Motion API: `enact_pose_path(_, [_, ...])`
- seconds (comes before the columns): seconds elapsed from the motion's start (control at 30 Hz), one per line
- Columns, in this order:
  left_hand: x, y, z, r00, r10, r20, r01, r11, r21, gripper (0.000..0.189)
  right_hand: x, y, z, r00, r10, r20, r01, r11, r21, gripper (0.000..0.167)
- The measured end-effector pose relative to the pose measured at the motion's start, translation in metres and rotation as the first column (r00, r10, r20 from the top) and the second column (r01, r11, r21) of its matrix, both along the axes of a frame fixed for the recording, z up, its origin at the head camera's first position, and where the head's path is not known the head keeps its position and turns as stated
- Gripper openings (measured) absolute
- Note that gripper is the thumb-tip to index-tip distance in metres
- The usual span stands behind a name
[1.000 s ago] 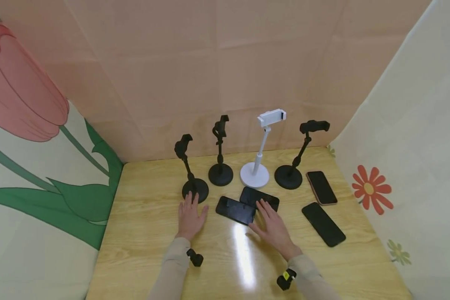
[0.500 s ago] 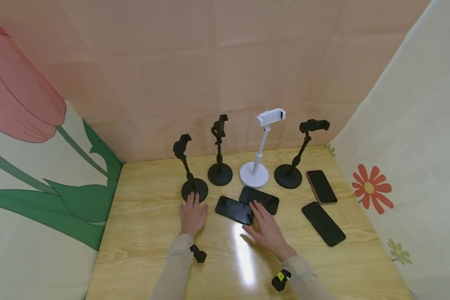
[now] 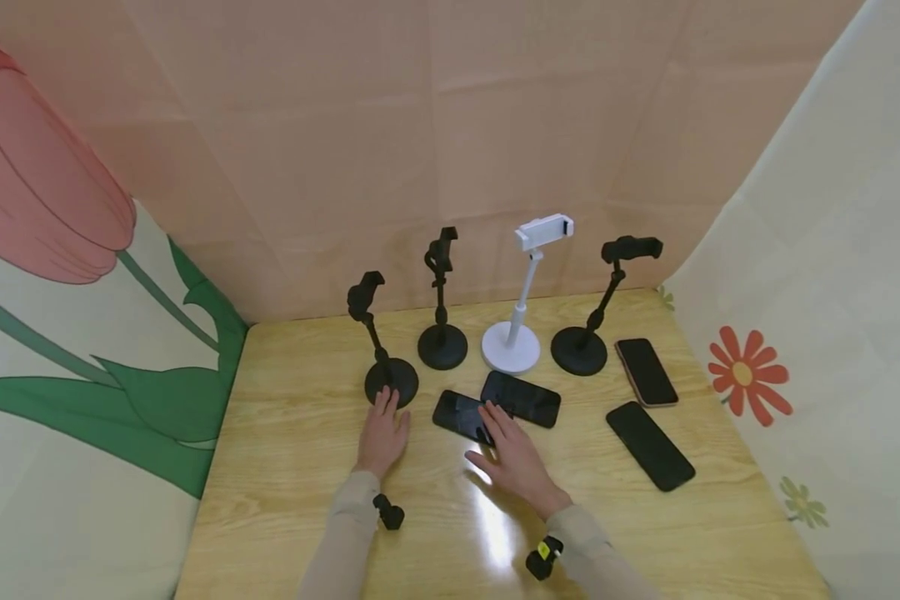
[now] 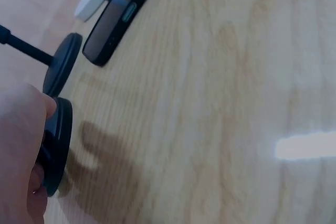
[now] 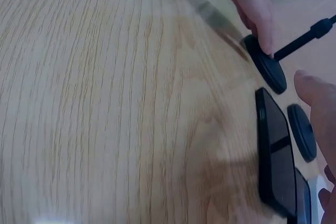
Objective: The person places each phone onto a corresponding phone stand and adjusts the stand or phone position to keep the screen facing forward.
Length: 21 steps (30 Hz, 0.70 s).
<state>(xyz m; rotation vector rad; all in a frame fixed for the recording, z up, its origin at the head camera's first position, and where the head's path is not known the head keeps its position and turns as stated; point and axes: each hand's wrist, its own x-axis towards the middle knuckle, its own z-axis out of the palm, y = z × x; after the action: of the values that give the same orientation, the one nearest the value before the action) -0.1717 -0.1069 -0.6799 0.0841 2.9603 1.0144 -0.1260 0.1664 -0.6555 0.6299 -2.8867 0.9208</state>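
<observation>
My left hand (image 3: 382,435) rests its fingertips on the round base of the leftmost black phone stand (image 3: 407,377), fingers extended. In the left wrist view the hand (image 4: 18,150) overlaps that base (image 4: 64,135). My right hand (image 3: 516,460), fingers loosely spread, is over the right end of a dark smartphone (image 3: 457,410) and partly hides it. The right wrist view shows the right hand (image 5: 321,106) above this phone (image 5: 278,156), with nothing in its grasp. Behind it a second black smartphone (image 3: 528,402) lies against or partly under the first.
Farther back stand another black phone stand (image 3: 442,347), a white one (image 3: 512,348) and a black one at right (image 3: 579,352). Two more smartphones, one pink-edged (image 3: 647,372) and one black (image 3: 651,447), lie on the right of the wooden table (image 3: 270,467). Printed cloths border it.
My right hand has shifted left, from the right end of the two phones to over the front phone. My left hand stays at the stand base. Stands and phones hold their places.
</observation>
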Motion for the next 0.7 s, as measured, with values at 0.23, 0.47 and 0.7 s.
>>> enact_pose_path(0.23, [0.014,-0.013,-0.002,1.0,0.018,0.02,-0.019,0.998,0.052,0.051,-0.006,-0.026,0.005,0.996,0.081,-0.027,-0.08,0.997,0.016,0.081])
enact_pose_path(0.47, [0.025,-0.016,-0.004,1.0,0.006,0.013,-0.007,0.999,0.043,0.049,-0.017,-0.049,-0.002,0.992,0.122,0.017,-0.123,0.989,0.076,0.08])
enact_pose_path(0.7, [0.034,-0.017,-0.007,0.999,0.004,-0.037,-0.003,1.0,0.02,0.047,-0.029,-0.077,-0.008,0.985,0.169,-0.025,-0.163,0.972,0.17,0.068])
